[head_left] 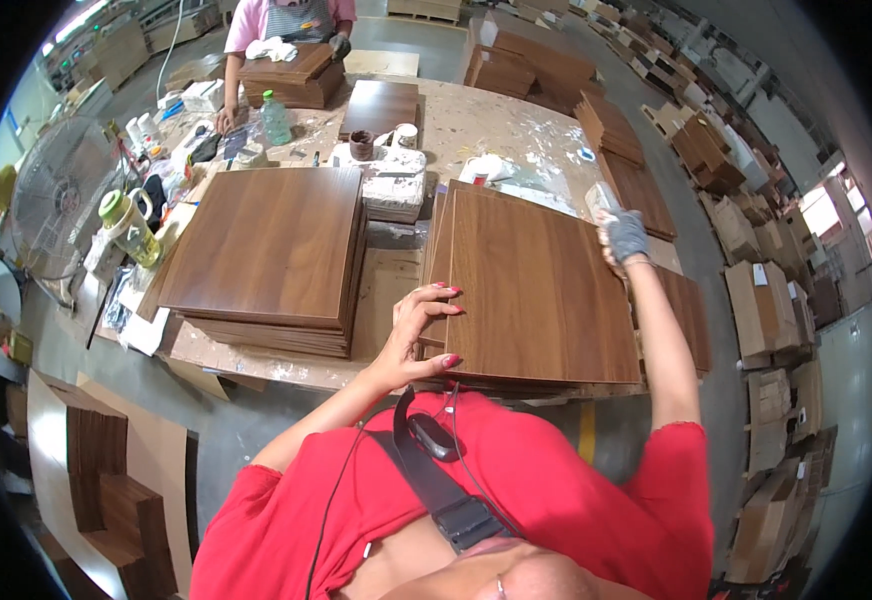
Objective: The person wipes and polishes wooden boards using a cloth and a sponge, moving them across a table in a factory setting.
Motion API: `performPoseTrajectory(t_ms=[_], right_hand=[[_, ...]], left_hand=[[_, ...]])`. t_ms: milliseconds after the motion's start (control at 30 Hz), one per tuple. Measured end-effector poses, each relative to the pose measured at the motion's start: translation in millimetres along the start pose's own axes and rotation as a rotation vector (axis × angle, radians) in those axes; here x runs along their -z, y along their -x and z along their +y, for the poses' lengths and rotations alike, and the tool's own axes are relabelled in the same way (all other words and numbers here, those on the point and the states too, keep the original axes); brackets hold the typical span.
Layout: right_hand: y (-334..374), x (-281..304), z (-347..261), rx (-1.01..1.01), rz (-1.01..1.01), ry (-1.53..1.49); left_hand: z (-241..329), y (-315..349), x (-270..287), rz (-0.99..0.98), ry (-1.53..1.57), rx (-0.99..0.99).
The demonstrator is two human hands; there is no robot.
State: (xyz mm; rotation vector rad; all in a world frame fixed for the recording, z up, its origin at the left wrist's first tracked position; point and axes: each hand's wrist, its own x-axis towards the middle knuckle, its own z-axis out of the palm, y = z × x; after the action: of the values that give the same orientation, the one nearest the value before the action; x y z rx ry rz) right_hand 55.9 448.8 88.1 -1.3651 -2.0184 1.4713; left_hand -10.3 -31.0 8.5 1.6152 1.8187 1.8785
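Note:
A brown wood-grain panel (541,290) lies on top of a stack in front of me, slightly turned. My left hand (418,335) holds the panel's left edge, thumb and fingers spaced along it. At the far right edge, my right hand (624,240) wears a grey fingerless-looking glove and is closed round a whitish thing (601,198). Whether that is a folded cloth or a block, I cannot tell. To the left stands another neat stack of brown panels (266,240).
Beyond the stacks are a white-stained block (394,190), a brown pot (361,145) and a white crumpled cloth (488,168). A yellow-green bottle (131,228) and a fan (64,200) stand at left. Across the worktable (501,115), another person (291,25) handles panels.

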Motion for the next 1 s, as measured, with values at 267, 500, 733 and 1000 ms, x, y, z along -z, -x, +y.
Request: performPoseTrajectory(t_ms=[267,500,733,1000], right_hand=[[20.5,-201.3,-15.4,0.94,-0.004,0.874],[9.0,-183.1,-16.0,0.781,-0.409,0.115],[-25.9,-204.2,-17.3,1.575,0.308,0.993],[131.1,-202.8,-24.2,1.111,-0.372,0.553]], left_hand=[[3.2,-4.2,1.0,-0.035,-0.005,0.008],[8.3,-2.2,1.5,-0.032,-0.009,0.02],[8.8,-13.1,-6.0,-0.08,0.029,0.008],[7.9,0.0,-0.1,-0.043,0.003,0.086]])
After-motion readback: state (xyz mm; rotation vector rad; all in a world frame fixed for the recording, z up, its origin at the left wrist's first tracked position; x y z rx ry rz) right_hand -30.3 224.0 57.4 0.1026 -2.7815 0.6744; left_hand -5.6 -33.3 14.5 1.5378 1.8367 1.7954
